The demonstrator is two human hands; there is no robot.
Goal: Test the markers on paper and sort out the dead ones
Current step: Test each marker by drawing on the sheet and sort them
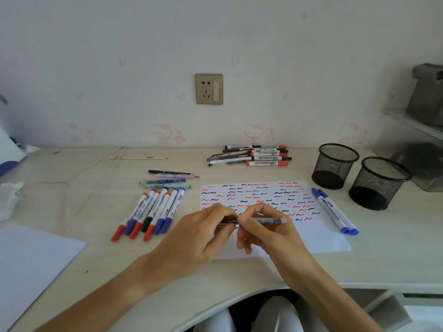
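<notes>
Now both hands, left [201,233] and right [261,231], each grip pinching one pen [268,220], seven markers [153,212] left of the paper [321,238], two blue markers [335,212] right, two mesh cups [335,164] on the worktop [383,248].

Pale wall [263,44] w/ faint pink cartoon-cat print low down. Gold socket plate [208,88] mid-wall, above the light wood-grain desk [395,248]. Right of socket: a white shelf [417,125] w/ a grey box on it. Soft, even daylight.
</notes>
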